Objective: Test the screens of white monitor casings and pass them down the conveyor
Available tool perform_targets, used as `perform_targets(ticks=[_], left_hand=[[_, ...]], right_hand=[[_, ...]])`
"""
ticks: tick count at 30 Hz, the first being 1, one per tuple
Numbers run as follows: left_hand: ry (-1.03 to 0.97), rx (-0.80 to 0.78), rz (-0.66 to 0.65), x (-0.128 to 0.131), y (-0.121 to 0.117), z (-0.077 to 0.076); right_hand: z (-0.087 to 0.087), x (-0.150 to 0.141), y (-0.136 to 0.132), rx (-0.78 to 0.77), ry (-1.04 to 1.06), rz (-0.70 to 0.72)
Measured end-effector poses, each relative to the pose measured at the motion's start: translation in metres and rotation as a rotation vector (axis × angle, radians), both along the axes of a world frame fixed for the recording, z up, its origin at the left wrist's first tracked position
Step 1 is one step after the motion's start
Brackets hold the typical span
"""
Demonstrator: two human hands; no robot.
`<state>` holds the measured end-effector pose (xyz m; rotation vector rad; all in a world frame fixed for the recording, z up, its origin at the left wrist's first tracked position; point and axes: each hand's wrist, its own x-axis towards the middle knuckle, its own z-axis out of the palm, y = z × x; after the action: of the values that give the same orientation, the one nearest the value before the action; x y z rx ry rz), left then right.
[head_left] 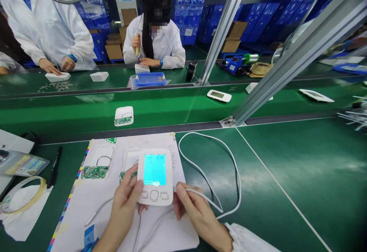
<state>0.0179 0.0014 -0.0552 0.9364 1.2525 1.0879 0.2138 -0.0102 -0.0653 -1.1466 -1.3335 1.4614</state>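
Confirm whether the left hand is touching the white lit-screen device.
Touching. The head view shows the left hand holding the white lit-screen device, thumb lapping over its left front edge.

A circuit board [122, 176] is mostly hidden by the white device [155, 172]; the right sleeve [248, 238] is cut off below; a rightmost bundle [355, 117] is blurred

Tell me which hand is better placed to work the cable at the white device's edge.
The right hand, most likely: it pinches the white cable beside the white device, while the left hand is busy holding the device's opposite side.
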Motion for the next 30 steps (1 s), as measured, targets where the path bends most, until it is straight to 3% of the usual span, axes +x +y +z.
perform_targets(ticks=[4, 9, 13, 16, 20, 23, 27, 30], left_hand=[[-0.056, -0.052, 0.035, -0.011, 0.035, 0.016], [-0.011, 0.079, -0.123, 0.012, 0.111, 0.029], [0.271, 0.097, -0.036, 0.014, 0.188, 0.029], [0.514, 0.097, 0.106, -0.001, 0.226, 0.028], [0.714, 0.057, 0.237, -0.007, 0.237, 0.019], [0.737, 0.045, 0.25, 0.0, 0.238, 0.019], [0.581, -0.004, 0.159, -0.012, 0.238, 0.047], [0.354, -0.031, 0.025, -0.032, 0.208, 0.069]], right_hand=[[-0.008, 0.0, -0.002, -0.077, 0.032, -0.168], [-0.014, -0.005, -0.002, -0.043, 0.079, -0.05], [-0.012, -0.003, 0.001, -0.049, 0.079, -0.056], [-0.009, -0.002, 0.003, -0.043, 0.084, -0.035], [-0.007, -0.003, 0.002, -0.002, 0.072, 0.025], [-0.01, -0.003, 0.001, 0.015, 0.065, 0.028], [-0.01, -0.002, 0.002, 0.027, 0.085, -0.042], [-0.004, -0.001, -0.001, 0.019, 0.103, -0.036]])
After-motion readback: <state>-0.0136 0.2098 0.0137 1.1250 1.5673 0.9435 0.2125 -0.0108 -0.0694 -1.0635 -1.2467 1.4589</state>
